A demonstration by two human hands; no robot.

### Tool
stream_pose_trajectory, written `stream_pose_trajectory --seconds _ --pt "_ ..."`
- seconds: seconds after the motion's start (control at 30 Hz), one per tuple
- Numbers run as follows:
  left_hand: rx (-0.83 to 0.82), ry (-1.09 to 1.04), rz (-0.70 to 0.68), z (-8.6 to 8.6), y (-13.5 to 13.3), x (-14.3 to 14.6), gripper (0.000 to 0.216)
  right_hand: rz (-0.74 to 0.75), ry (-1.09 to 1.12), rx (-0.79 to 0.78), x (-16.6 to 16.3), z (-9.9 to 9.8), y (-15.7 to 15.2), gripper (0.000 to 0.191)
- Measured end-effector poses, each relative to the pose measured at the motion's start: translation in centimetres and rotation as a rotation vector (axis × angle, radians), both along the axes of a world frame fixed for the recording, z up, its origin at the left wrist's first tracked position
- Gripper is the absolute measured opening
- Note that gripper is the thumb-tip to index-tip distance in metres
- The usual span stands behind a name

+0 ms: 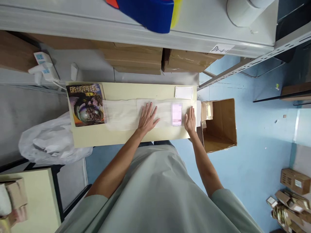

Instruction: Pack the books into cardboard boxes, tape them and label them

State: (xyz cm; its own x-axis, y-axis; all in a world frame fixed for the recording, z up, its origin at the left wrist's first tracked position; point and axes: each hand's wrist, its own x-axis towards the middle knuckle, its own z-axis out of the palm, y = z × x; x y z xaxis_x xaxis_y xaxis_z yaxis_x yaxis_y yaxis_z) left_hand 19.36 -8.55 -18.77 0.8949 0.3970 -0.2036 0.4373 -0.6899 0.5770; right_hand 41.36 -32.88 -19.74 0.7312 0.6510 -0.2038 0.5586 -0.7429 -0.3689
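A long strip of thin white wrapping sheet (121, 113) lies along the cream table (136, 90). My left hand (147, 117) rests flat on the sheet near its middle, fingers spread. My right hand (190, 119) lies flat at the sheet's right end, fingers stretched out and nearly together. Between the two hands, closer to the right one, a pink-and-white rectangular item (177, 114) sits on the sheet. At the table's left end lies a book (86, 104) with a dark illustrated cover, touching or nearly touching the sheet's left end.
A white card (184, 93) lies at the table's back right. An open cardboard box (220, 124) stands beyond the right end. On the left hangs a white plastic bag (53, 139). A shelf above holds a blue tape dispenser (155, 14) and a white roll (243, 13).
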Motion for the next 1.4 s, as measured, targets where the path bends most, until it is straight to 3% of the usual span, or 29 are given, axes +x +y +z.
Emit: stream_pose_trajectory --seconds 0.13,0.27,0.67,0.83,0.93,1.07,1.23,1.4 --pt "0.014 0.037 -0.014 -1.9 0.3 0.1 0.090 0.016 -0.026 -0.073 -0.3 -1.5 -0.2 0.070" --pt "0.030 0.039 -0.001 -2.6 0.7 -0.5 0.097 0.079 -0.023 -0.115 0.5 -1.4 -0.8 0.070" --pt "0.057 0.031 -0.001 -2.3 1.6 -2.9 0.090 0.086 -0.046 -0.167 0.9 -0.8 -1.3 0.069" --pt "0.058 0.011 -0.008 -1.2 1.7 -3.3 0.094 0.099 -0.062 -0.188 0.5 1.3 -0.4 0.071" --pt "0.034 -0.024 0.030 0.0 2.1 -4.9 0.094 0.110 -0.132 -0.096 -2.8 3.0 2.9 0.074" --pt "0.061 -0.037 0.187 2.3 4.6 -9.2 0.089 0.334 -0.038 0.066 -11.1 4.6 10.8 0.073" --pt "0.172 0.081 0.609 4.4 11.2 -17.3 0.086 0.520 0.124 0.156 -22.1 5.0 20.9 0.069" --pt "0.239 0.294 0.965 3.5 17.5 -24.3 0.085 0.562 0.188 0.130 -29.4 3.8 27.6 0.051"
